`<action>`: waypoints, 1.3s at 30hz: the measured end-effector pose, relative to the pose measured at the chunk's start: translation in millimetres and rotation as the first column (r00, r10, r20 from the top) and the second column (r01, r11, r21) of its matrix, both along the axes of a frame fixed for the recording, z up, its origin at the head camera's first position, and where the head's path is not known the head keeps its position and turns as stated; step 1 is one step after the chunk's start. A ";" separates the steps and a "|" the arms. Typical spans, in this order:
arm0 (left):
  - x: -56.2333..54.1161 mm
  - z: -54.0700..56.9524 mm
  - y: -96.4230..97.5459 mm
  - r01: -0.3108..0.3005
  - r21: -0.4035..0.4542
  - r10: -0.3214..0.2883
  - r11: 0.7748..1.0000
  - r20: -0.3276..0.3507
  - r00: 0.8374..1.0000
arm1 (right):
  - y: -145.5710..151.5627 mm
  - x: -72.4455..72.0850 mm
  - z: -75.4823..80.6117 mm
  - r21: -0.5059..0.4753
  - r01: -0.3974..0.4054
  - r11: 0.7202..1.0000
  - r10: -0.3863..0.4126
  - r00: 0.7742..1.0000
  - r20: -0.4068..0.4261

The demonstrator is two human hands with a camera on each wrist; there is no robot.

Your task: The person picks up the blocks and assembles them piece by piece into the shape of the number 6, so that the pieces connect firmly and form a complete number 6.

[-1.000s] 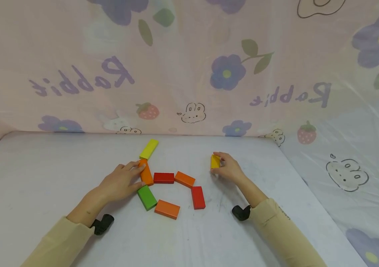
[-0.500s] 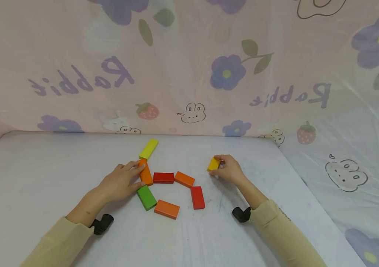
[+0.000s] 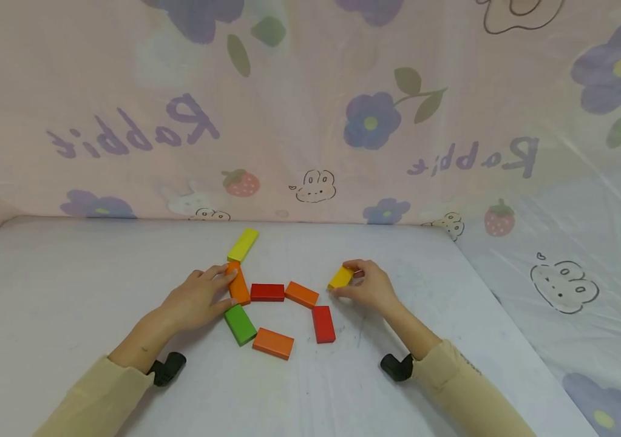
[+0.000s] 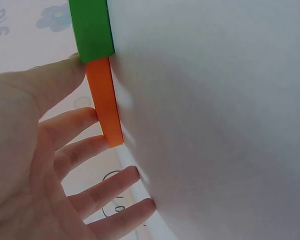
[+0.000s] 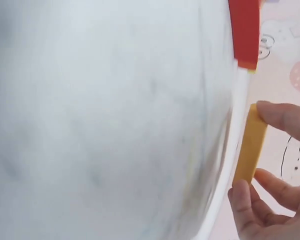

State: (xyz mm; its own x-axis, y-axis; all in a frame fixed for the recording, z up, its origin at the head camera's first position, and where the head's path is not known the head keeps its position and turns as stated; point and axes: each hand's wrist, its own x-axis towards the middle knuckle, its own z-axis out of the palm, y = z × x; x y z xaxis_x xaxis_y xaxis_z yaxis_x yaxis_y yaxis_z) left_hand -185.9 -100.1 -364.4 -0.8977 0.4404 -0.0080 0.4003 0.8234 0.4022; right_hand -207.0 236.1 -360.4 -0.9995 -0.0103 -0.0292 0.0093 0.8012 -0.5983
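Observation:
In the head view, my left hand [image 3: 194, 298] touches a standing-on-its-side-looking orange block [image 3: 240, 287] at the left of the layout. Its thumb lies by the corner where this block meets a green block [image 3: 240, 325]; in the left wrist view two fingertips reach the orange block [image 4: 104, 97], and the other fingers are spread. My right hand [image 3: 370, 285] pinches a yellow block [image 3: 340, 278] at its ends between thumb and fingers. In the right wrist view that yellow block [image 5: 250, 145] is close over the white table.
A lime-yellow block [image 3: 243, 245] meets the orange one's far end. Rightward run a red block [image 3: 268, 292], an orange block [image 3: 302, 294] and another red block [image 3: 323, 324]. A further orange block [image 3: 273, 343] lies near the green one. A printed curtain [image 3: 288, 121] hangs behind.
My right hand has moved left and slightly nearer with the yellow block, turning it to a slant towards the orange and red blocks. My left hand has stayed in place.

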 end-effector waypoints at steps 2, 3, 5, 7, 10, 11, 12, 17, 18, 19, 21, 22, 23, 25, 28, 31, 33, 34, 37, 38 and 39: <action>0.1 -0.8 0.3 -0.001 -0.002 0.001 1.000 0.003 1.000 | -2.1 4.2 0.2 -0.005 -0.014 1.000 0.014 1.000 -0.019; 0.3 -0.7 0.5 -0.004 -0.003 0.004 1.000 0.005 1.000 | -3.2 6.2 0.4 -0.007 -0.023 1.000 0.023 0.999 -0.028; 0.0 -0.9 0.8 -0.007 -0.004 0.007 1.000 0.004 1.000 | -6.0 10.3 2.1 -0.018 -0.046 0.999 0.045 0.998 -0.045; 0.0 -0.7 1.1 -0.009 -0.005 0.009 1.000 0.004 1.000 | -8.8 14.4 3.7 -0.028 -0.069 0.997 0.068 0.996 -0.057; 0.3 -0.2 1.2 -0.010 -0.001 0.010 1.000 0.004 1.000 | -13.0 18.8 4.9 -0.035 -0.098 0.995 0.096 0.993 -0.069; 0.4 0.0 1.1 -0.011 -0.001 0.011 1.000 0.004 1.000 | -14.5 20.0 5.1 -0.032 -0.103 0.994 0.100 0.993 -0.069; 0.5 0.2 1.0 -0.010 0.000 0.010 1.000 0.004 1.000 | -15.8 20.9 5.1 -0.027 -0.103 0.994 0.101 0.993 -0.067; 0.7 0.6 0.7 -0.007 0.000 0.007 1.000 0.005 1.000 | -21.9 25.7 5.8 -0.044 -0.109 0.993 0.107 0.993 -0.039; 0.7 0.7 0.7 -0.007 0.000 0.007 1.000 0.005 1.000 | -23.0 26.7 6.0 -0.054 -0.112 0.992 0.110 0.993 -0.033; 0.7 0.9 0.8 -0.007 -0.001 0.007 1.000 0.004 1.000 | -23.8 27.5 6.0 -0.062 -0.116 0.991 0.115 0.993 -0.029; 0.8 1.3 0.9 -0.008 -0.004 0.008 1.000 0.006 1.000 | -25.6 29.4 6.1 -0.074 -0.127 0.989 0.125 0.992 -0.022; 0.8 1.5 0.9 -0.008 -0.004 0.008 1.000 0.006 1.000 | -26.2 30.2 5.8 -0.074 -0.131 0.989 0.130 0.991 -0.019; 0.8 1.7 1.0 -0.008 -0.005 0.008 1.000 0.007 1.000 | -26.8 31.3 6.1 -0.078 -0.141 0.987 0.139 0.990 -0.020; 0.8 2.2 1.0 -0.008 -0.004 0.008 1.000 0.009 1.000 | -27.9 32.9 5.6 -0.078 -0.154 0.985 0.153 0.988 -0.021; 0.9 2.9 1.1 -0.007 -0.004 0.007 1.000 0.011 1.000 | -29.8 36.1 5.2 -0.083 -0.175 0.981 0.174 0.985 -0.021; 1.1 3.3 1.4 -0.006 -0.008 0.006 1.000 0.013 1.000 | -31.6 39.3 4.2 -0.073 -0.191 0.979 0.190 0.981 -0.025; 1.2 3.1 1.5 -0.006 -0.011 0.006 1.000 0.013 1.000 | -32.7 41.6 3.9 -0.057 -0.200 0.978 0.199 0.980 -0.023; 1.2 3.0 1.6 -0.005 -0.012 0.005 1.000 0.014 1.000 | -33.2 42.6 3.6 -0.054 -0.203 0.978 0.203 0.979 -0.021; 1.6 3.2 1.8 -0.003 -0.013 0.003 1.000 0.014 1.000 | -34.9 45.6 2.7 -0.041 -0.219 0.975 0.218 0.976 -0.026; 1.9 3.4 2.0 -0.003 -0.013 0.003 1.000 0.015 1.000 | -35.4 46.7 2.6 -0.038 -0.226 0.973 0.225 0.974 -0.028; 2.0 3.4 2.0 -0.003 -0.012 0.003 1.000 0.016 1.000 | -35.8 48.0 2.4 -0.033 -0.235 0.971 0.234 0.972 -0.034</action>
State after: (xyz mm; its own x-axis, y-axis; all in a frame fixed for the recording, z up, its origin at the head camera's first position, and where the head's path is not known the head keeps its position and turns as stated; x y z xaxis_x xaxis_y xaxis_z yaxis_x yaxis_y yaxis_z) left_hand -183.9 -98.1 -361.0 -0.8987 0.4377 -0.0278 0.3916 0.8294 0.3985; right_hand -159.0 200.3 -358.0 -0.9695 -0.2450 0.0049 -0.1944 0.7565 -0.6244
